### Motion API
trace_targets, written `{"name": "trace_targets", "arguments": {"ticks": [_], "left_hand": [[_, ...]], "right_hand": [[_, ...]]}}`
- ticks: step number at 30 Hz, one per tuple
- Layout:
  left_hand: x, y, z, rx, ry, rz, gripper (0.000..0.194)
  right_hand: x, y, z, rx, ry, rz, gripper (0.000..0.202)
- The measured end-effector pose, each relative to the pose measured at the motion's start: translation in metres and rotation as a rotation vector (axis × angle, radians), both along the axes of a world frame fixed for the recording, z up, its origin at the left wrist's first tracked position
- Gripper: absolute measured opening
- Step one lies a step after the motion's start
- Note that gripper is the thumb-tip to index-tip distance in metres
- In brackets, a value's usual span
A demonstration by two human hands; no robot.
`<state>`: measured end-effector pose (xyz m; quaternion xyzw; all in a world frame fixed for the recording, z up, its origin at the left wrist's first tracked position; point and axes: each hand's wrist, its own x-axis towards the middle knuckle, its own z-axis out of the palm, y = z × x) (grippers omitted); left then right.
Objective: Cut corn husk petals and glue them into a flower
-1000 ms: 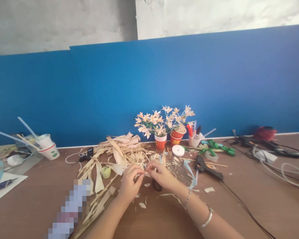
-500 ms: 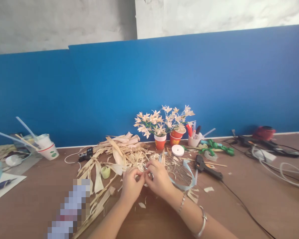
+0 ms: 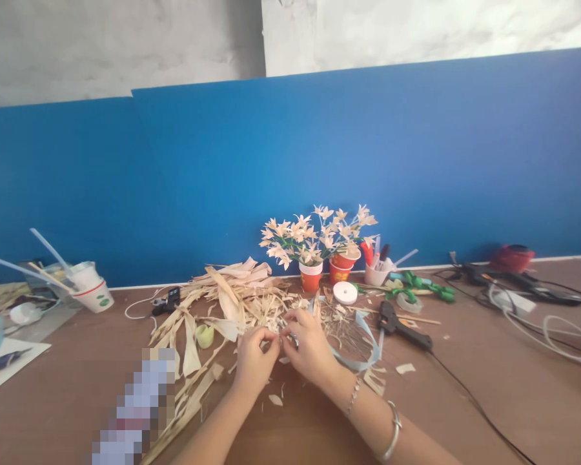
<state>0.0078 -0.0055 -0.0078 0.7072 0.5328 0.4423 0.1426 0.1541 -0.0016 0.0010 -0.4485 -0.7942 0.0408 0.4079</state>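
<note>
My left hand [image 3: 255, 363] is closed in a pinch, thumb and fingertips together, low over the table. Right beside it my right hand [image 3: 310, 349], with a bracelet and a bangle on its arm, is closed too, its fingertips almost meeting the left's. Whatever lies between the fingers is too small to make out. Just beyond them spreads a heap of dried husk strips [image 3: 266, 307] and cut scraps. Pale handmade flowers [image 3: 303, 229] with green stems stand behind in red paper cups [image 3: 311, 279]. A small petal-shaped scrap [image 3: 275, 400] lies below the hands.
To the right rest a black glue gun [image 3: 401, 328] with its cable, a light blue ribbon [image 3: 368, 342], a white spool [image 3: 345, 293] and green tape pieces [image 3: 419, 284]. A white cup [image 3: 94, 296] leans at left. A blue partition [image 3: 198, 174] borders the table's back.
Both hands hold nearly the same place, with only a slight shift of the fingers at the pinch. The things on the table have not moved.
</note>
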Motion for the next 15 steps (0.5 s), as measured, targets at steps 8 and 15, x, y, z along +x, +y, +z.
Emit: {"name": "trace_targets", "arguments": {"ticks": [8, 15], "left_hand": [[0.005, -0.006, 0.001, 0.048, 0.173, 0.173, 0.014], [-0.019, 0.009, -0.001, 0.092, 0.111, 0.27, 0.013]], "right_hand": [[-0.007, -0.002, -0.008, 0.032, 0.006, -0.071, 0.012], [0.006, 0.007, -0.006, -0.182, -0.149, -0.042, 0.016]]}}
